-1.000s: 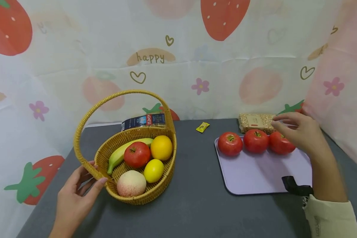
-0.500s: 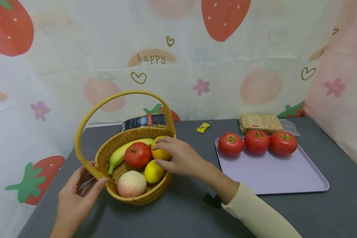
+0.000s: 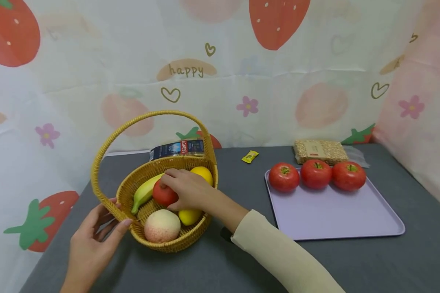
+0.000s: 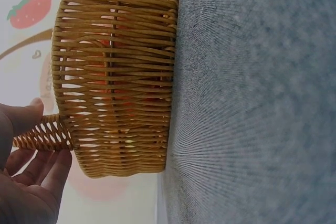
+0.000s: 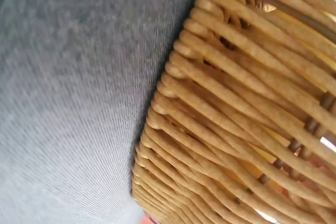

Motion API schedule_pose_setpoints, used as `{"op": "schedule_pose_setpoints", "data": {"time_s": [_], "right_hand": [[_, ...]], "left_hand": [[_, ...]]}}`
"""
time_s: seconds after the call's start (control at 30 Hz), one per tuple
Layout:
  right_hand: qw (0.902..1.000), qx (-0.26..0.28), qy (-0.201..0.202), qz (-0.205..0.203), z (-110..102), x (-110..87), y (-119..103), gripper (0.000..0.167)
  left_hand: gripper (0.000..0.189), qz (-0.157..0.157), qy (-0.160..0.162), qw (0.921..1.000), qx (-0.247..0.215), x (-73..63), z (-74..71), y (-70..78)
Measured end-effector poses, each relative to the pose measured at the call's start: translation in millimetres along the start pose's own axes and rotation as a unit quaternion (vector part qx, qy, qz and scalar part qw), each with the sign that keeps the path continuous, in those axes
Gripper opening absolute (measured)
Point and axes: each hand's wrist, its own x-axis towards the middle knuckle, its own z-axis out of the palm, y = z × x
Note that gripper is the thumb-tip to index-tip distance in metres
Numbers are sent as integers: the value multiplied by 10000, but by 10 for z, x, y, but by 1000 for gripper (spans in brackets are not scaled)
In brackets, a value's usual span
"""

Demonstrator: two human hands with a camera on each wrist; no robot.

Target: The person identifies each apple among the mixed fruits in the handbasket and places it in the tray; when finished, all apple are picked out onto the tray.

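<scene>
The wicker basket (image 3: 194,237) stands on the left of the dark table in the head view. My left hand (image 3: 93,244) grips the base of its tall handle (image 3: 110,206), thumb on one side and fingers on the other, as the left wrist view confirms. Inside the basket, my right hand (image 3: 190,188) grips a red apple (image 3: 163,197), fingers over its top and thumb at its near side. Around it lie a banana (image 3: 144,193), a peach (image 3: 162,226), a lemon (image 3: 189,217) and an orange (image 3: 203,174), the last two partly covered by the right hand.
On the right, a lilac tray (image 3: 337,219) bears three red apples (image 3: 316,174) along its far edge. Behind it lies a bag of grain (image 3: 322,151). A small yellow packet (image 3: 250,156) is at the back middle; a pasta pack (image 3: 177,149) sits behind the basket.
My right hand has swung left from above the tray's apples into the basket and taken hold of the apple there. The left hand keeps its grip on the handle.
</scene>
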Motion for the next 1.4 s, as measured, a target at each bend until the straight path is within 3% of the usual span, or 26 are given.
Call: {"op": "schedule_pose_setpoints", "data": {"time_s": [0.57, 0.8, 1.0, 1.4], "right_hand": [[9987, -33, 378, -343, -13, -57, 47, 46], [9970, 548, 499, -217, -42, -48, 42, 45], [9886, 1293, 765, 65, -100, -121, 25, 45], [9819, 1556, 1075, -55, -253, -254, -109, 47]], "left_hand": [[56, 136, 57, 9998, -108, 12, 5, 16], [55, 40, 81, 10000, 17, 10, 4, 17], [55, 15, -2, 10000, -59, 8, 26, 1], [56, 126, 42, 9998, -112, -3, -1, -18]]}}
